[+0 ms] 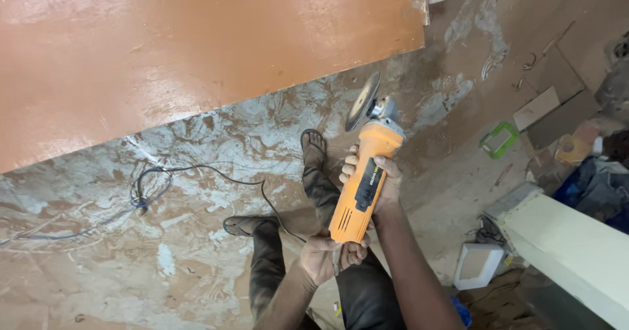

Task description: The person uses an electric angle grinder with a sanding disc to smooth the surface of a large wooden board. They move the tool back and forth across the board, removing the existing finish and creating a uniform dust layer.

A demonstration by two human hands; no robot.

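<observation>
An orange angle grinder (362, 187) with a grey disc (362, 101) at its top end is held in the air over the floor. My right hand (386, 180) wraps around its body just below the metal head. My left hand (325, 256) grips the rear end of the grinder near the cord. The disc stands close to the lower edge of a big brown board (196, 41). My legs and sandalled feet (313, 144) are below the tool.
A black cable (196, 170) loops across the stained concrete floor to the left. At right lie a pale green beam (576, 251), a white box (477, 264), a green frame (500, 139), board offcuts (536, 108) and cloth.
</observation>
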